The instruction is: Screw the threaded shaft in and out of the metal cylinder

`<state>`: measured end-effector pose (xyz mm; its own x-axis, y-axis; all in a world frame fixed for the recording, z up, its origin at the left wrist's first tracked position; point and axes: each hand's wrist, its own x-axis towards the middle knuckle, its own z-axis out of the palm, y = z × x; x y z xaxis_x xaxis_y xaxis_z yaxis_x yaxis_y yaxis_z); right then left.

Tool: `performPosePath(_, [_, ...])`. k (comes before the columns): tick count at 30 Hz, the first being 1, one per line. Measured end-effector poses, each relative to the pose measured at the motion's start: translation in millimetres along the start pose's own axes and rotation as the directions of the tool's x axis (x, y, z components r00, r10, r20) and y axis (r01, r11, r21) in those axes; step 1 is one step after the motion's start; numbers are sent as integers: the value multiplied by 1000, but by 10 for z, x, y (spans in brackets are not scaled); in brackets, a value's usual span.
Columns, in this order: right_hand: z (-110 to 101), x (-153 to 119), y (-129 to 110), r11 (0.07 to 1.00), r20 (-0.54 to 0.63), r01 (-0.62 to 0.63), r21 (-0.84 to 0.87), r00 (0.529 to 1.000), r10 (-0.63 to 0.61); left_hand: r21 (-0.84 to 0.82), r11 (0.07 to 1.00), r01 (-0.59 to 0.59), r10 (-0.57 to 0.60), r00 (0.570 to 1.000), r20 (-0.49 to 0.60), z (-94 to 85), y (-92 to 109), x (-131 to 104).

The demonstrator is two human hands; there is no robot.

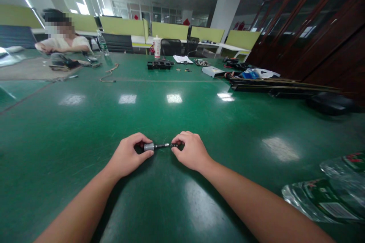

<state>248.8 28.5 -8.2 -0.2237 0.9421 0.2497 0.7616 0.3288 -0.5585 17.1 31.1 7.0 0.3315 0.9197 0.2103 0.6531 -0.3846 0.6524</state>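
Metal cylinder (148, 147) with shaft (162, 145) is pinched by left hand (129, 156) at 6 o'clock on the table (94, 121), dark spiral piece (173, 145) by right hand (191, 151) at 3 o'clock from it; both gripped and lined up, seemingly not joined, tip contact unclear.

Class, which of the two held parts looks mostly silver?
The cylindrical-ended part in the left hand; the small piece in the right hand looks dark.

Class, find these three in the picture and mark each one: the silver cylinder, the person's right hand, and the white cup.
Silver cylinder (148, 147): head view, on its curved side.
Right hand (192, 151): head view, on the back of the hand.
White cup (157, 48): head view, on its side wall.
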Motion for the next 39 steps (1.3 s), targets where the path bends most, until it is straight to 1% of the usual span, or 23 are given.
performPosePath(13, [15,-6,-21,998,11,32,48,999,-32,-17,1000,-5,6,1000,24,-11,-10,-1])
performPosePath(17, [37,-12,-64,990,20,50,134,998,-53,-39,996,-79,80,996,49,-10,12,-7])
performPosePath(19, [44,-23,-99,978,48,62,199,996,-73,-66,989,-129,134,987,90,-15,41,-10])
performPosePath(21, [46,-36,-135,962,86,90,257,990,-115,-96,984,-148,161,977,139,-23,71,-11])
performPosePath(23, [46,-46,-161,952,108,111,286,983,-147,-129,983,-132,154,972,179,-31,91,-10])
performPosePath(25, [42,-48,-173,950,110,112,290,983,-149,-159,982,-102,133,970,201,-35,97,-8])
performPosePath(31, [37,-39,-167,955,106,111,275,984,-145,-122,990,-73,97,975,200,-30,86,-13])
performPosePath(39, [101,-28,-151,938,104,53,341,990,-94,-50,997,-61,69,981,182,-23,105,-10])
